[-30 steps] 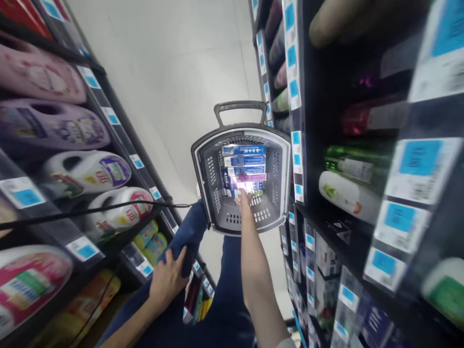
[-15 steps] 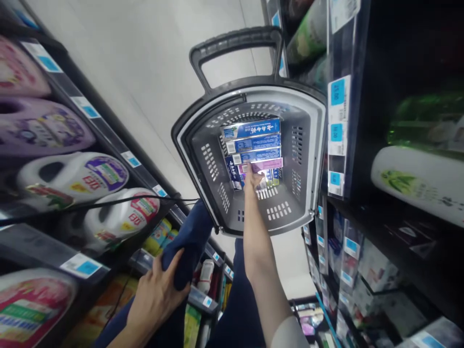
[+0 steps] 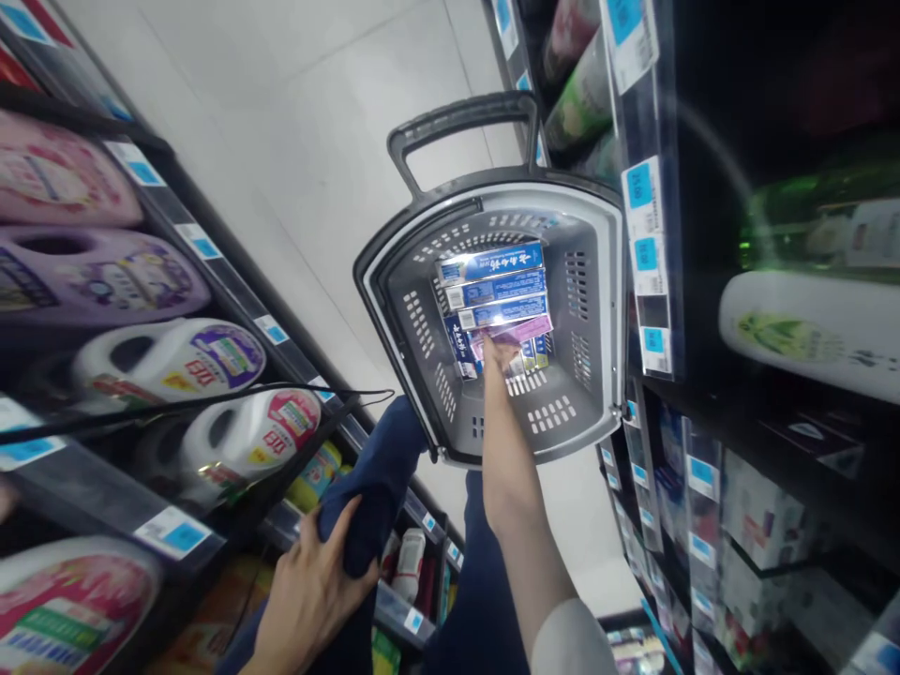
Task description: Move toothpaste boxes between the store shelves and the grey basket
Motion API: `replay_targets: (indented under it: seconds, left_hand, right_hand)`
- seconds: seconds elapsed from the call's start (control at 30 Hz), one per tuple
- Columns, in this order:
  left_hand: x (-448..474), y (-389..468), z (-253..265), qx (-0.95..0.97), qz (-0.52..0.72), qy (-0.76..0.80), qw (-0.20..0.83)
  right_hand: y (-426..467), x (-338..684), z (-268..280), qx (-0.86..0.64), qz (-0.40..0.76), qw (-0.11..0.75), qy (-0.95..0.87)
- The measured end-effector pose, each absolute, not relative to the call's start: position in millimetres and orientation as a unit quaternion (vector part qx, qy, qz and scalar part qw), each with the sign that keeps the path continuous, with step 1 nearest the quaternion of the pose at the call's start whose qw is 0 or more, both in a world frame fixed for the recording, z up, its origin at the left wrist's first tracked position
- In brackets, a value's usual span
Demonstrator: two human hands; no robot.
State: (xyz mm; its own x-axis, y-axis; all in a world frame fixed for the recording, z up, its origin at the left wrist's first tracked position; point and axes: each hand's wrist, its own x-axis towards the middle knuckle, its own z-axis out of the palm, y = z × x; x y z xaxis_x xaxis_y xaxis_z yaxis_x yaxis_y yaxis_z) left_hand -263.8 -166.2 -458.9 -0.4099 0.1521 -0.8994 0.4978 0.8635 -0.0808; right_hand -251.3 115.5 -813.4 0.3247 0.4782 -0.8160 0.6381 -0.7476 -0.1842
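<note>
My right hand reaches down into a grey shopping basket, its fingers around the near side of a pink toothpaste box. That box lies slightly tilted; my fingers are partly hidden against it. Behind it several blue toothpaste boxes lie in a row, one over the other in the view. A dark blue box stands at their left, and smaller blue and yellow boxes show at the right of my hand. My left hand rests open on my knee, fingers spread over the trouser leg.
The basket's black handle stands up at its far side. Shelves with detergent bottles line the left, and a black cable crosses them. On the right, a shelf with price tags and a white bottle is close to the basket.
The pink toothpaste box has turned a little, its right end now higher, with my right hand at it. My left hand stays on the knee. The whole view has shifted slightly.
</note>
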Motion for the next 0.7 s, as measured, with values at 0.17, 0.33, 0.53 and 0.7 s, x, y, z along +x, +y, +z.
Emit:
replay_targets:
  seconds: [0.17,0.33,0.53,0.7]
  left_hand:
    - [-242,-167,-458,0.220,-0.192,0.824,0.486]
    - [-209,-161,-452,0.245,-0.228,0.804,0.491]
    - [-171,-149,-444,0.235,-0.260,0.804,0.481]
    - [-156,-117,-408,0.284,-0.246,0.771,0.513]
  right_hand:
    - [105,-220,-786,0.817,-0.467,0.079,0.327]
    - [114,-185,-703,0.737,-0.622,0.064,0.257]
    - [130,-144,-579,0.653,-0.724,0.100,0.197]
    - [119,-74,-461,0.586,-0.766,0.139,0.223]
